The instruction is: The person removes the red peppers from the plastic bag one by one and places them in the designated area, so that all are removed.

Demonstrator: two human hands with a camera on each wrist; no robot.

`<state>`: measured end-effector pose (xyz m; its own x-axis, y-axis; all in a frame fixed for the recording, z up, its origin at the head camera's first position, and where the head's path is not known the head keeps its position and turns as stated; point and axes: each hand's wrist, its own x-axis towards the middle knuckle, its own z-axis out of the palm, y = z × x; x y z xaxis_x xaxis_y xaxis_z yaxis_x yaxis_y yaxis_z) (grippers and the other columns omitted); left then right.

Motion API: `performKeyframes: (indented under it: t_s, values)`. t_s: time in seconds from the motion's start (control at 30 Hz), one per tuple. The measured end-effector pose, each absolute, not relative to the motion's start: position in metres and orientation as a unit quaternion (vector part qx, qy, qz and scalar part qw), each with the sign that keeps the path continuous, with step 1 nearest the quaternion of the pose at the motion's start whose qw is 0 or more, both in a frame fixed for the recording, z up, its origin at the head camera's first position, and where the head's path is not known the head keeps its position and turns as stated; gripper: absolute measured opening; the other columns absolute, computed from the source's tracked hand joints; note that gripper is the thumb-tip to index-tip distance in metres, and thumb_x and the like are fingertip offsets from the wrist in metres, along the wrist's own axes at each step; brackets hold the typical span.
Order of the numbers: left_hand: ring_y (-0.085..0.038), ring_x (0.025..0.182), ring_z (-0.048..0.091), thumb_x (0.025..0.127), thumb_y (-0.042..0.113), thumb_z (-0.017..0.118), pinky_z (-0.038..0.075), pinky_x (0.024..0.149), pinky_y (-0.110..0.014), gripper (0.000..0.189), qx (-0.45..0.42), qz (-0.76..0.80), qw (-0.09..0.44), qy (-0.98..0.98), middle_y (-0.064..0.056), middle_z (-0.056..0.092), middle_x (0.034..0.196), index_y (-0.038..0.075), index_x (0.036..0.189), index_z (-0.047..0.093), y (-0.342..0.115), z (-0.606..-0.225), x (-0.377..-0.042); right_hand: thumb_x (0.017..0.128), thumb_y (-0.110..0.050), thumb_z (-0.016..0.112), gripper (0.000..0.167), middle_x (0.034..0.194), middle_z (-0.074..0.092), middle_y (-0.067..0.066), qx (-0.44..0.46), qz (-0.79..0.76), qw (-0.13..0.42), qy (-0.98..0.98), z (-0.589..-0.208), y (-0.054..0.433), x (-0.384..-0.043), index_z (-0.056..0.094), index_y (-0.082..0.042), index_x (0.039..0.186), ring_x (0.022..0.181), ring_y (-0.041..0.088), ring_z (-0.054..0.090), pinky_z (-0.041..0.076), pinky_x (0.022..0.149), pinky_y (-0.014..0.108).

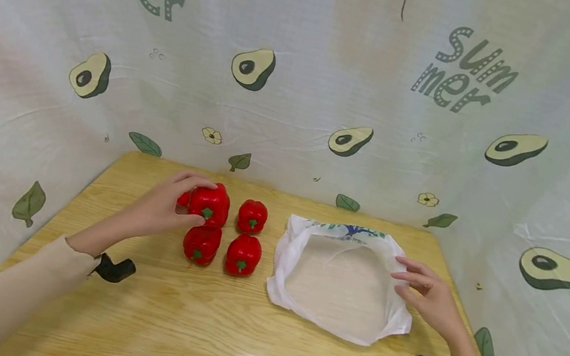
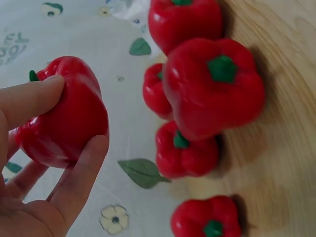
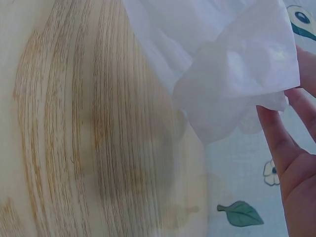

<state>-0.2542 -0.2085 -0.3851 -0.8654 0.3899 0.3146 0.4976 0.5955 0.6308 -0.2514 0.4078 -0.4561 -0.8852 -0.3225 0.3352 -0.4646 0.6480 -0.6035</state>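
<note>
My left hand (image 1: 166,203) grips a red bell pepper (image 2: 69,116) with a green stem, thumb on one side and fingers round the other. It is held above several more red bell peppers. Among these are one pepper (image 1: 243,255) at the front right of the group, one pepper (image 1: 252,217) behind it and one pepper (image 1: 201,246) at the front left. Across the table, my right hand (image 1: 430,298) touches the right rim of a white plastic bag (image 1: 284,260), its fingers spread and fairly straight. The bag lies with its mouth wide apart, facing up.
The wooden table (image 1: 168,323) carries the peppers on the left and the bag on the right. A pale cloth (image 1: 296,116) printed with avocados, leaves and lettering hangs behind the table and along both sides.
</note>
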Motion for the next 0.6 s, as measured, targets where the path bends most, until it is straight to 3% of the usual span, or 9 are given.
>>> performKeyframes:
  t_s: [0.17,0.4,0.6]
  values:
    - [-0.035,0.128,0.058,0.087,0.010,0.089,0.063,0.090,-0.049,0.068,-0.241,-0.355,0.077,-0.900,-0.010,0.050,0.149,0.019,0.147,0.058,-0.231,-0.396,-0.250,0.095,-0.008,0.080,0.020,0.147,0.061,0.015,0.212,0.367,0.097,-0.901,-0.456,0.406,-0.251,0.082,-0.013,0.115,0.129,-0.007,0.049,0.045,0.095,0.005]
    - [-0.030,0.114,0.059,0.085,0.005,0.089,0.065,0.079,-0.034,0.065,-0.233,-0.367,0.079,-0.897,-0.011,0.052,0.140,0.014,0.143,0.059,-0.255,-0.413,-0.249,0.095,-0.013,0.081,0.021,0.149,0.060,0.013,0.203,0.374,0.091,-0.900,-0.456,0.405,-0.251,0.081,-0.016,0.116,0.129,-0.004,0.050,0.048,0.094,0.007]
    - [-0.036,0.118,0.058,0.084,0.004,0.090,0.066,0.078,-0.036,0.065,-0.216,-0.365,0.074,-0.902,-0.015,0.052,0.138,0.013,0.141,0.060,-0.269,-0.429,-0.247,0.094,-0.012,0.083,0.022,0.149,0.060,0.014,0.207,0.374,0.091,-0.899,-0.454,0.404,-0.250,0.081,-0.014,0.116,0.129,-0.004,0.051,0.049,0.094,0.007]
